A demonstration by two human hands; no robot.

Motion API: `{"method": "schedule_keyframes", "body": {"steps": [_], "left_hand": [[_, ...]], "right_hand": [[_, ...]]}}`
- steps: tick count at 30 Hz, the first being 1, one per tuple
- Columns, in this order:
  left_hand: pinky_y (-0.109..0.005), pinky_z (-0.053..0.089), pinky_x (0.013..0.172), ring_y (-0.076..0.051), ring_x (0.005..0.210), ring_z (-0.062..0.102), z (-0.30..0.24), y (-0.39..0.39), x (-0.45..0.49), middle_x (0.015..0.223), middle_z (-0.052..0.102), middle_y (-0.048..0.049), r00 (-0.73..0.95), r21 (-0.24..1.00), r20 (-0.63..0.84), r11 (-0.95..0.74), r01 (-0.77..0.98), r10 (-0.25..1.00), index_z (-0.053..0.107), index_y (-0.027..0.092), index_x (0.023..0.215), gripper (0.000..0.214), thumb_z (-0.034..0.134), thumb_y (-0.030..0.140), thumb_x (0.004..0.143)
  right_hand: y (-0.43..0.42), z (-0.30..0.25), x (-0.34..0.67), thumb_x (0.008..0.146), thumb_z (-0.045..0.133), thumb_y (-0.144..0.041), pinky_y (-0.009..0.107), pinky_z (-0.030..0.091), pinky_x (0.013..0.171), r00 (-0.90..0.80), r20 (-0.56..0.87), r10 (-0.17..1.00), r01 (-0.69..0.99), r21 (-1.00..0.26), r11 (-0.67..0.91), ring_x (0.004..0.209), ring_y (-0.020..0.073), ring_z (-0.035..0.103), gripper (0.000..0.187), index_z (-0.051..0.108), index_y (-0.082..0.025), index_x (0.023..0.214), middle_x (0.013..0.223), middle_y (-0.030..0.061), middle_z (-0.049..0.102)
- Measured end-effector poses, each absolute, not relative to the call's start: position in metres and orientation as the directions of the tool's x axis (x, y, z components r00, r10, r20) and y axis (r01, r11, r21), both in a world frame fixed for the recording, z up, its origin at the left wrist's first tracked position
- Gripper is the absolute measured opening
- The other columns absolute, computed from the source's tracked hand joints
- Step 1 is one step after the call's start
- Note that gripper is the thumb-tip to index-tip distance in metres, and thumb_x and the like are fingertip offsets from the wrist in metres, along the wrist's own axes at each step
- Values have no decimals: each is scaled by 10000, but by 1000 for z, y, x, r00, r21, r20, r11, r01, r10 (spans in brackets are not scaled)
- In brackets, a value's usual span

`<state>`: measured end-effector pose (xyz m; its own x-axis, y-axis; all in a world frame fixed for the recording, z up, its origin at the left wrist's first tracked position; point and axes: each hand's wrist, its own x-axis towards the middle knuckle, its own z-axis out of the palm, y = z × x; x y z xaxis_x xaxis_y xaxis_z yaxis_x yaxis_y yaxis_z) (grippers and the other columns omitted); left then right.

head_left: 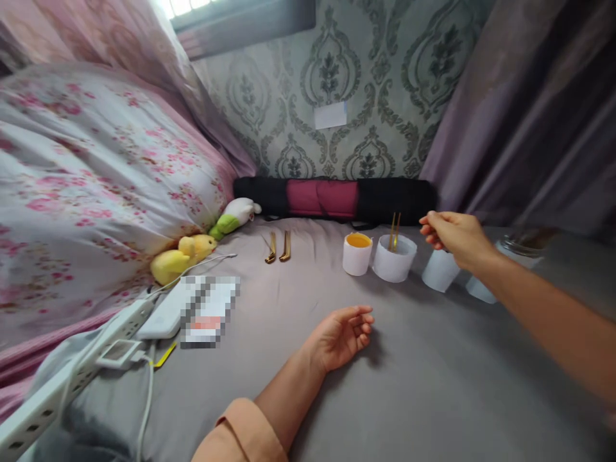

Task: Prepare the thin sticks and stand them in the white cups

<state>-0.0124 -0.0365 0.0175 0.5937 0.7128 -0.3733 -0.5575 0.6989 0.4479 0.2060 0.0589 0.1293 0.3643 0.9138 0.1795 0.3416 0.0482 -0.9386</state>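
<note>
My right hand (450,236) is closed, its fingertips pinched together above a white container (439,271); whatever it may hold is too hidden to make out. Left of it stands a wide white tub (394,264) with thin gold sticks (394,231) upright inside. Beside the tub is a white cup (357,260) with an orange-yellow inside. My left hand (342,337) rests on the grey sheet, palm turned sideways, fingers loosely curled and apart, holding nothing. Farther left, two small groups of slim gold metal pieces (285,246) with thick ends lie on the sheet.
A glass jar (522,247) and another white container (481,290) stand partly behind my right forearm. A black and maroon roll (322,197) lies along the wall. At left are plush toys (173,264), a power strip (128,317), cables and a white box-like device (168,314).
</note>
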Motion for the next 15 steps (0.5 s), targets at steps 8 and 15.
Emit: {"method": "schedule_keyframes", "body": {"steps": [8,15], "left_hand": [[-169,389,539,-66,590,511,18,-36,-13,733,573,-40,598,450,-375,703,-550,708,589,90,868,146,554,153,740],[-167,381,542,-62,593,509,17,-36,-13,737,569,-36,593,462,-376,699,-546,712,593,92,866,144,560,159,743]], "right_hand": [[26,115,191,800,509,-339,161,284,317,293,140,946,142,-985,102,394,51,405,245,535,-145,653,540,-1,469],[5,76,169,736,511,-483,173,282,331,157,25,987,83,-996,12,393,56,391,319,507,-172,661,536,-18,452]]}}
